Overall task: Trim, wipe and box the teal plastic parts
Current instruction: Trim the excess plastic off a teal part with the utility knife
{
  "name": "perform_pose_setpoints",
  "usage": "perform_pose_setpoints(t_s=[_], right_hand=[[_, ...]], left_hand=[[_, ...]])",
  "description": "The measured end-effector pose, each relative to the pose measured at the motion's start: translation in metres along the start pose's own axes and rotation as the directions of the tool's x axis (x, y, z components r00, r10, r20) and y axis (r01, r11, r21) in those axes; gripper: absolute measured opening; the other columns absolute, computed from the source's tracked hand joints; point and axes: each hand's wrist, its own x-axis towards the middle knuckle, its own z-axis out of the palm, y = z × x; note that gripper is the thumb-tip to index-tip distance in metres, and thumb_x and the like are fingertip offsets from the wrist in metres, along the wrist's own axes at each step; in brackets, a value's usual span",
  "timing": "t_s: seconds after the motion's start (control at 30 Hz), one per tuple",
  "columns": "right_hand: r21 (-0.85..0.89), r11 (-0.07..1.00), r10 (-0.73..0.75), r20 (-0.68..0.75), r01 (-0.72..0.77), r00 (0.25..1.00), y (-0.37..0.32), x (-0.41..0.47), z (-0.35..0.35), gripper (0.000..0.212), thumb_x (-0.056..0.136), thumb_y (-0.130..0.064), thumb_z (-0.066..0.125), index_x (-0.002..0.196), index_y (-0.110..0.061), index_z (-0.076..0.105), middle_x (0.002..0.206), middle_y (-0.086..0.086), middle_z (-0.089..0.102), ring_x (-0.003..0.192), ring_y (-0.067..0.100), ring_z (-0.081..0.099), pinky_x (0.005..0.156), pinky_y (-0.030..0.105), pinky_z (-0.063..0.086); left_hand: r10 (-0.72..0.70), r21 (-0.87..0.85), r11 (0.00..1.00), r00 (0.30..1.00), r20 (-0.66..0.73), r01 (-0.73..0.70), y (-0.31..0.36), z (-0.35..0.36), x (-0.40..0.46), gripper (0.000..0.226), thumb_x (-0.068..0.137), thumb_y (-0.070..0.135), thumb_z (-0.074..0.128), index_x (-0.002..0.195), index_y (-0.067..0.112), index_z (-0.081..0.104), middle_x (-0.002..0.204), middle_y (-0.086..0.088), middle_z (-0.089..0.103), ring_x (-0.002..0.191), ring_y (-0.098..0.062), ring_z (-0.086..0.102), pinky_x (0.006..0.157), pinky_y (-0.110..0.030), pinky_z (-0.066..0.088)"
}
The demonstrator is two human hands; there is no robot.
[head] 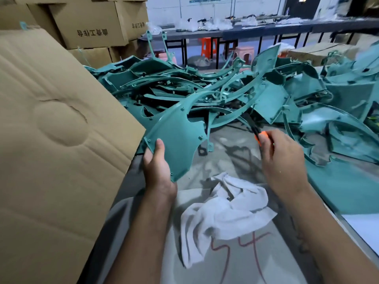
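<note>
Currently trimming: left hand [158, 167] grips a curved teal part [178, 130] by its lower edge, raised over the bench [225, 144]. Right hand [281, 160] pinches an orange-handled cutter [255, 131], blade towards the part's far arm. Next: run the blade along the flash, then take the white rag [225, 214].

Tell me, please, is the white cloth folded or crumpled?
Crumpled: the cloth lies bunched in loose, uneven folds on the table, untouched by either hand.

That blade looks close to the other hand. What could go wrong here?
The left hand grips the teal part by its near edge while the right hand holds an orange-handled knife against it; a slip could cut fingers. The long part could also snag the pile behind.
</note>
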Motion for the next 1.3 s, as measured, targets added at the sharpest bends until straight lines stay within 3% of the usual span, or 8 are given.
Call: perform_pose_setpoints(t_s=[0.13, 0.23, 0.43, 0.67, 0.77, 1.0, 1.17, 1.3], right_hand=[[0.213, 0.963, -0.154, -0.068, 0.165, 0.986, -0.031, -0.009, -0.002, 0.033, 0.113, -0.024, 0.037, 0.085, -0.016, 0.052, 0.064, -0.003, 0.052, 0.055, 0.017, 0.051, 0.054, 0.032, 0.038], [0.279, 0.935, -0.213, -0.056, 0.220, 0.975, -0.041, -0.013, -0.001, 0.035, 0.112, -0.020, 0.036, 0.085, -0.010, 0.055, 0.063, -0.002, 0.052, 0.051, 0.015, 0.049, 0.051, 0.031, 0.037], [0.331, 0.899, -0.304, 0.001, 0.286, 0.953, -0.049, -0.019, 0.000, 0.039, 0.109, -0.039, 0.045, 0.095, -0.005, 0.057, 0.065, -0.011, 0.042, 0.058, 0.006, 0.047, 0.053, 0.013, 0.030], [0.378, 0.896, -0.292, 0.106, 0.233, 0.951, -0.048, -0.021, 0.005, 0.037, 0.109, -0.038, 0.044, 0.087, -0.010, 0.050, 0.058, -0.011, 0.044, 0.050, 0.011, 0.045, 0.047, 0.026, 0.034], [0.381, 0.899, -0.289, 0.138, 0.218, 0.947, -0.048, -0.022, 0.007, 0.039, 0.109, -0.040, 0.043, 0.087, -0.009, 0.050, 0.058, -0.004, 0.049, 0.050, 0.014, 0.046, 0.047, 0.036, 0.036], [0.398, 0.901, -0.253, 0.150, 0.176, 0.956, -0.051, -0.023, 0.008, 0.037, 0.109, -0.039, 0.043, 0.086, -0.011, 0.048, 0.057, -0.002, 0.050, 0.049, 0.015, 0.047, 0.046, 0.037, 0.037], [0.391, 0.914, -0.152, 0.087, 0.107, 0.984, -0.046, -0.019, 0.007, 0.029, 0.111, -0.033, 0.045, 0.086, -0.017, 0.046, 0.058, -0.004, 0.046, 0.047, 0.015, 0.042, 0.046, 0.028, 0.031], [0.303, 0.935, -0.200, 0.031, 0.181, 0.979, -0.049, -0.020, 0.007, 0.033, 0.109, -0.036, 0.045, 0.086, -0.014, 0.047, 0.059, -0.013, 0.038, 0.049, 0.010, 0.040, 0.049, 0.017, 0.026]], left_hand=[[-0.067, -0.005, 0.998, 0.995, 0.067, 0.067, 0.004, -0.001, -0.004, 0.031, 0.105, 0.025, 0.055, 0.132, 0.013, 0.063, 0.122, -0.009, 0.074, 0.112, -0.030, 0.071, 0.091, -0.043, 0.058], [-0.104, -0.001, 0.994, 0.979, 0.178, 0.106, 0.004, -0.001, -0.009, 0.030, 0.104, 0.031, 0.057, 0.125, 0.012, 0.066, 0.102, -0.004, 0.077, 0.086, -0.019, 0.074, 0.066, -0.028, 0.058], [-0.332, -0.034, 0.934, 0.896, 0.296, 0.357, -0.002, 0.013, -0.025, 0.023, 0.105, 0.028, 0.054, 0.107, 0.008, 0.065, 0.063, -0.001, 0.067, 0.048, -0.009, 0.064, 0.043, -0.016, 0.047], [-0.676, 0.076, 0.663, 0.551, 0.489, 0.745, -0.011, 0.013, -0.025, 0.046, 0.110, 0.032, 0.034, 0.076, 0.009, 0.055, 0.049, 0.005, 0.045, 0.030, -0.002, 0.043, 0.026, -0.013, 0.031], [-0.724, 0.095, 0.588, 0.469, 0.506, 0.804, -0.011, 0.009, -0.022, 0.054, 0.110, 0.027, 0.031, 0.071, 0.004, 0.059, 0.047, 0.005, 0.046, 0.029, -0.002, 0.044, 0.027, -0.012, 0.031], [-0.734, 0.026, 0.516, 0.427, 0.529, 0.856, -0.012, 0.007, -0.018, 0.048, 0.109, 0.022, 0.028, 0.076, 0.000, 0.055, 0.048, 0.002, 0.048, 0.029, -0.004, 0.046, 0.027, -0.014, 0.034], [-0.729, 0.017, 0.505, 0.416, 0.543, 0.863, -0.010, 0.005, -0.019, 0.043, 0.109, 0.019, 0.027, 0.079, 0.002, 0.053, 0.050, 0.002, 0.047, 0.030, -0.004, 0.046, 0.027, -0.014, 0.034], [-0.725, -0.008, 0.513, 0.439, 0.531, 0.858, -0.011, 0.007, -0.021, 0.046, 0.110, 0.023, 0.030, 0.076, 0.003, 0.054, 0.050, 0.003, 0.048, 0.029, -0.004, 0.046, 0.027, -0.014, 0.035]])
